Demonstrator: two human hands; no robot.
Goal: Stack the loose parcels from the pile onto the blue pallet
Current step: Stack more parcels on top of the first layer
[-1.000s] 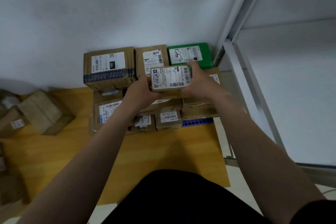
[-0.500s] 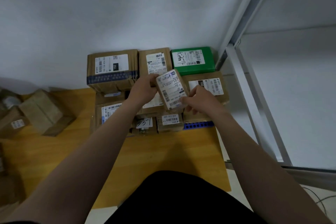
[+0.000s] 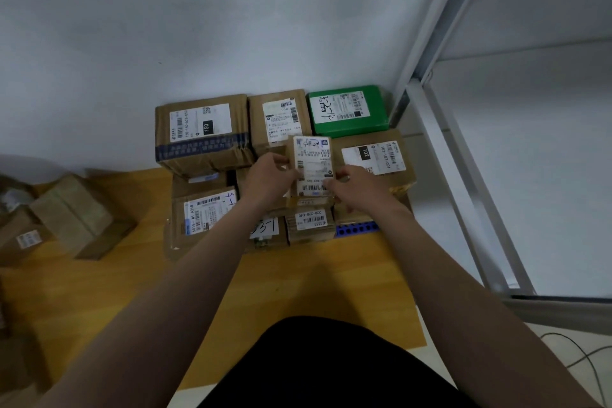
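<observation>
Head view: both hands' fingers [image 3: 287, 165] pinch a small brown white-labelled parcel [image 3: 311, 166].

dim, cool, even light with a bluish cast; soft shadows pool along the white wall [image 3: 198, 26]. wide-angle bending curves the shelf frame [image 3: 440, 142]; edges are soft and grainy.

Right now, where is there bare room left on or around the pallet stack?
The stack is crowded: boxes sit edge to edge from the green parcel to the front row. Only the blue pallet corner shows bare. Both hands hold the small parcel. Open yellow floor lies in front.
</observation>
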